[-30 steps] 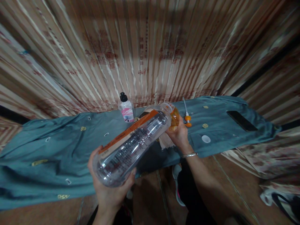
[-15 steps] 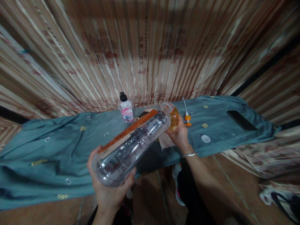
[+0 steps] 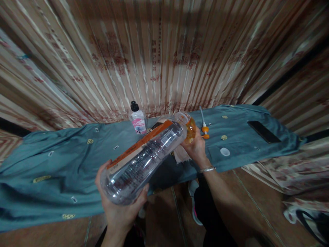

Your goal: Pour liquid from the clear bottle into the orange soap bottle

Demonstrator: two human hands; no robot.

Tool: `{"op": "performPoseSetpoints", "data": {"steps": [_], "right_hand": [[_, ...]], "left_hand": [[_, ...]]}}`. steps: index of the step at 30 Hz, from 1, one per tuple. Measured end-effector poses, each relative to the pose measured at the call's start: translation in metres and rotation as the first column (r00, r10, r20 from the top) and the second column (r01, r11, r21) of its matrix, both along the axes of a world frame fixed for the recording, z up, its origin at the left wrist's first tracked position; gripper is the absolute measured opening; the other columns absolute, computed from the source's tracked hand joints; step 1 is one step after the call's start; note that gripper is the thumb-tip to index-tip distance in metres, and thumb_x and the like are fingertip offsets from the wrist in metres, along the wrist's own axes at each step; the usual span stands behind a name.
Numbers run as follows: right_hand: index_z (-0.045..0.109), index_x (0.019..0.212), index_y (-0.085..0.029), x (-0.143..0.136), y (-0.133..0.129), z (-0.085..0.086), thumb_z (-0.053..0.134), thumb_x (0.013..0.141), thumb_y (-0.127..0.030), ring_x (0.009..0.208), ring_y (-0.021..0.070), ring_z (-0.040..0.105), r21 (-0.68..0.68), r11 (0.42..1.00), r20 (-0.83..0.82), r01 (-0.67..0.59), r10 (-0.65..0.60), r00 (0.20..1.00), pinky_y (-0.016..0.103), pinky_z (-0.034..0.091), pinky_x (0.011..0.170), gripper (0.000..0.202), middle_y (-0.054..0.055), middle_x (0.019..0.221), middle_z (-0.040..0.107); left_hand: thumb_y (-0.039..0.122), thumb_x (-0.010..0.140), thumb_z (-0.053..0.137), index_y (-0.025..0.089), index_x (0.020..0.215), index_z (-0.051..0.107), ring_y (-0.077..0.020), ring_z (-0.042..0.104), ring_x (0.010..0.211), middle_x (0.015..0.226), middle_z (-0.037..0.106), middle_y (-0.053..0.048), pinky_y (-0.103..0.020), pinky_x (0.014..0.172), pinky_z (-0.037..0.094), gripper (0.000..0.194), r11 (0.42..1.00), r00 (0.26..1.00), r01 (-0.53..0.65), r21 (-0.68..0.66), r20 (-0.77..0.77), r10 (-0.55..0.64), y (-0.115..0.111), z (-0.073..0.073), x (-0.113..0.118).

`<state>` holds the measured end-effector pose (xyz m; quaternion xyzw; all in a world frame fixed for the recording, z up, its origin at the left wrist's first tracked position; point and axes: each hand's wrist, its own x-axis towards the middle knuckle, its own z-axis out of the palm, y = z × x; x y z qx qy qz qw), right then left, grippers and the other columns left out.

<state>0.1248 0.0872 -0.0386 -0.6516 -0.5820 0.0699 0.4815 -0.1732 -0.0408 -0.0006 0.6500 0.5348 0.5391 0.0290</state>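
Note:
My left hand (image 3: 119, 202) grips the base of a large clear bottle (image 3: 144, 163) with an orange label. The bottle is tilted, its neck pointing up and to the right. My right hand (image 3: 194, 145) is wrapped round a smaller bottle (image 3: 190, 128) of amber liquid, at the mouth of the large one. Whether liquid is flowing between them is too unclear to tell. Right of that hand, an orange and white pump top (image 3: 205, 130) with a clear tube lies on the cloth.
A pink-labelled bottle with a black cap (image 3: 138, 121) stands behind on the teal cloth (image 3: 69, 154). To the right are a white round disc (image 3: 225, 152) and a black phone (image 3: 264, 132). Below the large bottle's neck lies a pale rag (image 3: 182, 154). Curtains hang behind.

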Motion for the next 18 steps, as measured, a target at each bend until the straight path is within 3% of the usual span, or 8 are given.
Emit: {"op": "performPoseSetpoints", "data": {"steps": [13,18], "right_hand": [[0.057,0.141,-0.017,-0.002,-0.001,0.003,0.084,0.076,-0.044,0.104,0.0357,0.082,-0.001,1.000,-0.021,0.004,-0.004,1.000,0.048,0.068,0.090,0.075,0.017,0.118,0.083],[0.058,0.137,-0.019,-0.003,-0.003,0.008,0.083,0.077,-0.045,0.101,0.0356,0.082,-0.032,0.999,-0.025,-0.009,0.008,1.000,0.049,0.067,0.089,0.069,0.015,0.116,0.082]], "left_hand": [[0.040,0.067,0.099,0.022,0.160,0.045,-0.0290,0.064,0.129,0.147,0.056,-0.014,-0.039,0.108,0.058,0.108,1.000,0.999,-0.014,-0.023,0.039,0.014,0.000,-0.001,0.002],[0.045,0.062,0.098,0.021,0.147,0.054,-0.0306,0.065,0.126,0.141,0.059,-0.013,-0.045,0.111,0.058,0.099,0.994,0.976,-0.090,-0.056,0.195,0.100,0.000,0.006,0.014]]}}
